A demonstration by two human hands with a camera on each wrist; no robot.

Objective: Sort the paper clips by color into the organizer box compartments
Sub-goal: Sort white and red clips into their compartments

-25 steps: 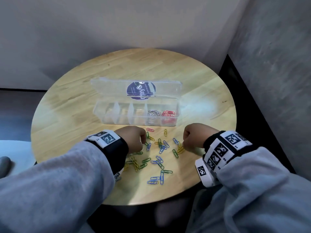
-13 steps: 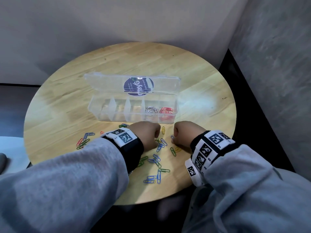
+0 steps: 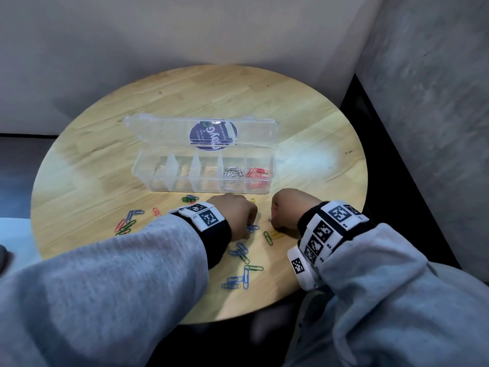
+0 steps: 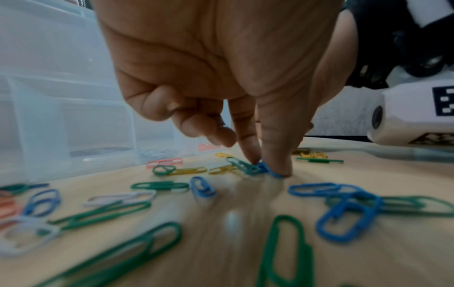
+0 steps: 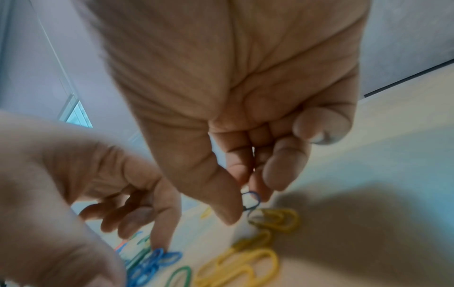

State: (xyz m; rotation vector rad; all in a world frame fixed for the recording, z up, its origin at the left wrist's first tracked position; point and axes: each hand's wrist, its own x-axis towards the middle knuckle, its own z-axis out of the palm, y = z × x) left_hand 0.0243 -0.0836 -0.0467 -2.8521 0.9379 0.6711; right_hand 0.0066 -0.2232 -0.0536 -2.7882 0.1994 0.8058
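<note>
The clear organizer box [image 3: 158,178] stands open on the round table, with white clips [image 3: 232,172] and red clips [image 3: 256,172] in its two right compartments. Loose clips [image 3: 242,252] of mixed colours lie in front of it. My left hand [image 4: 266,165] has thumb and forefinger down on the table, pinching a blue clip [image 4: 263,167]. My right hand [image 5: 245,203] is just to its right and pinches another blue clip [image 5: 253,200] between thumb and forefinger, above yellow clips [image 5: 277,219]. In the head view both hands [image 3: 235,215] [image 3: 288,207] are curled knuckles-up, hiding the fingertips.
The wooden table [image 3: 105,168] stands in a corner between two walls. The box lid [image 3: 164,131] lies open behind the box. A smaller group of clips [image 3: 127,223] sits at the left. More blue and green clips [image 3: 244,276] lie near the front edge.
My left hand has moved right into the middle of the clip pile, and my right hand has shifted slightly left toward it. The head view has tilted, bringing the left group of clips into sight.
</note>
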